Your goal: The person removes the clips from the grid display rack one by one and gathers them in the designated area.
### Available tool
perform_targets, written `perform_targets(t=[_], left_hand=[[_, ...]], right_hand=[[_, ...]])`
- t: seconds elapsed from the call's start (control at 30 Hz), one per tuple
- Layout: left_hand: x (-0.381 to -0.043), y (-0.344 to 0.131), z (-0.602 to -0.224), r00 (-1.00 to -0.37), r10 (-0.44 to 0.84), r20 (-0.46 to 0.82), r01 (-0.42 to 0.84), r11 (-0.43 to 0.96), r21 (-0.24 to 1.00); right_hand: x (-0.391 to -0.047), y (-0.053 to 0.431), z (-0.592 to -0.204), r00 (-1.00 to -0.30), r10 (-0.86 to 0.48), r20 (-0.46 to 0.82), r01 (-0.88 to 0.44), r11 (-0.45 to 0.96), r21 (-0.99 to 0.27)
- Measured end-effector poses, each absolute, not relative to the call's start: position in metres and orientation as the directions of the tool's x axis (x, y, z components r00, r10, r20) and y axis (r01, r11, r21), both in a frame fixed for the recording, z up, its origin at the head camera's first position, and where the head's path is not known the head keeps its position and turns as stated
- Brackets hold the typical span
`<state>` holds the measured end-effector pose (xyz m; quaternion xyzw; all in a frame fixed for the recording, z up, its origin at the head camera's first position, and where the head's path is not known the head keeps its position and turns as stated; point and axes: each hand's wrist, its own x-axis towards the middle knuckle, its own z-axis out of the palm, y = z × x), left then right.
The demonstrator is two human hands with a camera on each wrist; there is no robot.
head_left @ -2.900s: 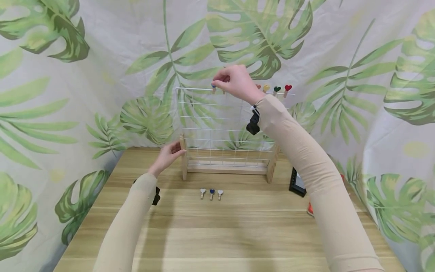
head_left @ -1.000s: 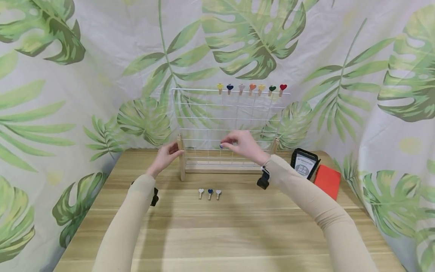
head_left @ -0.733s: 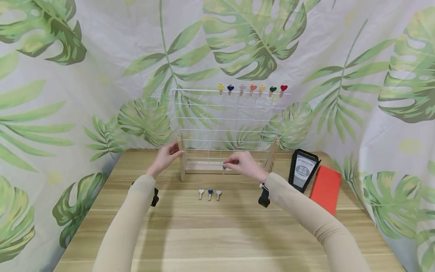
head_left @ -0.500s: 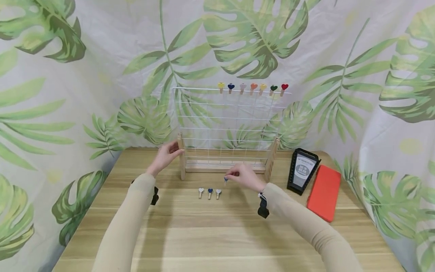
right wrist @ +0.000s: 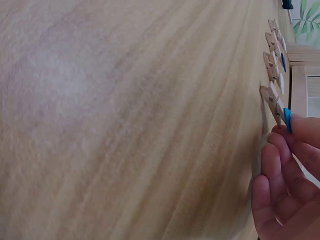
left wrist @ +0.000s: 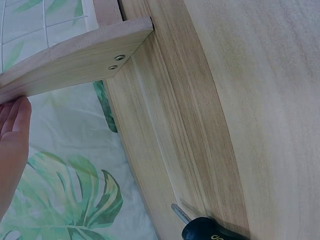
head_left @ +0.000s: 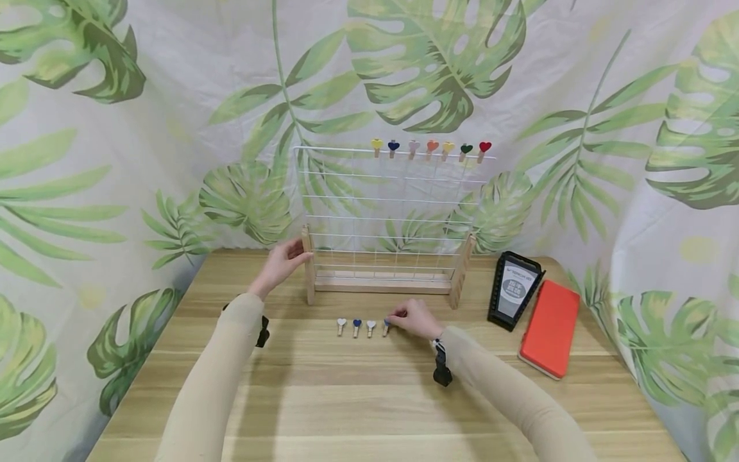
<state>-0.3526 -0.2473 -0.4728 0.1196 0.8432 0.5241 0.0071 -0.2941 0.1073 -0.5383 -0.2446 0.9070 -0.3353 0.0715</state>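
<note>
Bench carries a rack towards its far edge, left grip closed round the rack's left post, right grip narrowed to a pinch on a blue clip, which is on the rack's near-edge side, right of three other clips.

"What sort of place is this?"
"A curtained-off filming setup, I'd say: monstera-print cloth hangs behind and down both sides of this wood-grain table, and I see wrist-worn cameras."
"Home or studio?"
"From where I stand, I can't tell."
</note>
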Motion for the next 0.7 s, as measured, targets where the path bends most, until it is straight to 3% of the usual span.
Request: perform_targets(t=[0.7], left_hand=[[-0.3477, -0.247, -0.4686, -0.971, 0.212, 0.109, 0.19, 0.413, 0.89]], right_hand=[[-0.2965, 0.1033, -0.5436, -0.874, -0.485, -0.007, -0.362, 0.662, -0.656]])
